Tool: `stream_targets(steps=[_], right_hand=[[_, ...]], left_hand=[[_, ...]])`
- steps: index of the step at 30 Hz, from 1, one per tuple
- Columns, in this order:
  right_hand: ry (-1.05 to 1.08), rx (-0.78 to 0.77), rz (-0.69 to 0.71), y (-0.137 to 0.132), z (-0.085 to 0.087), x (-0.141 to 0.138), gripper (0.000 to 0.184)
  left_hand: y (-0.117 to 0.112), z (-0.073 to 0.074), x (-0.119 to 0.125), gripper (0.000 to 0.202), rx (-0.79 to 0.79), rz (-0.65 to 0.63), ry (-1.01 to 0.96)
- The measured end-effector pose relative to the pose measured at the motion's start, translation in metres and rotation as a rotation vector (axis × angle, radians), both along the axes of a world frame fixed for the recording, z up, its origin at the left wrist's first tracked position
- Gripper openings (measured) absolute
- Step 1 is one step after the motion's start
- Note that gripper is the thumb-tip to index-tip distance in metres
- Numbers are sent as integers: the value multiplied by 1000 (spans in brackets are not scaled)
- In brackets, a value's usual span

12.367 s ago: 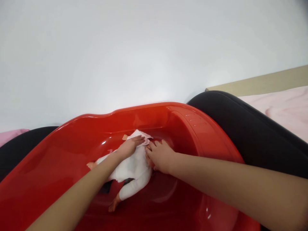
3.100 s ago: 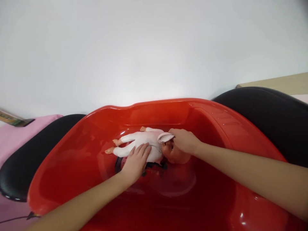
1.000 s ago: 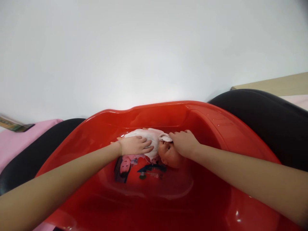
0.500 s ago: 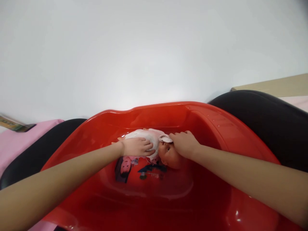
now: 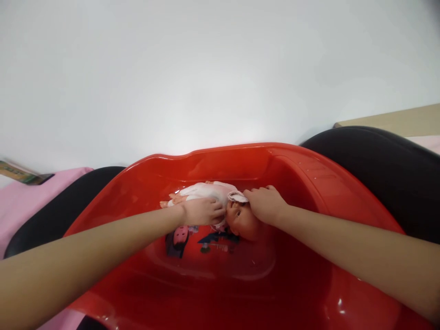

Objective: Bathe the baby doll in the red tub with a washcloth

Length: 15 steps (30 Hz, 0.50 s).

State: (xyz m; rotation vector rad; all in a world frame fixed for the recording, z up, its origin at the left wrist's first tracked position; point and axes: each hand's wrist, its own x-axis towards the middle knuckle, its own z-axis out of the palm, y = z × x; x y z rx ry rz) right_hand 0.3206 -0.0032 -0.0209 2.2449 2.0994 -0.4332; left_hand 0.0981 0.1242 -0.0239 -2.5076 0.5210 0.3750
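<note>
A baby doll in a white suit lies on its back in a red plastic tub, head to the right. My left hand rests on the doll's chest with the fingers curled over it. My right hand is closed on a small white cloth and presses it against the doll's head. A cartoon sticker shows on the tub floor below the doll.
The tub sits on black cushions. Pink fabric lies at the far left with a flat green item on it. A white wall fills the background; a beige ledge is at the right.
My left hand has slid right along the doll's body toward its neck. My right hand stays on the cloth at the head.
</note>
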Motion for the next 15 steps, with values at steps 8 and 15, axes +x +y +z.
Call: stream_targets(steps=[8,15], right_hand=[[2,24,1,-2,0,0,27],[-9,19,16,-1,1,0,28]], left_hand=[[9,-36,-26,36,17,73,-170],[3,-69,-40,34,-12,173,-325]])
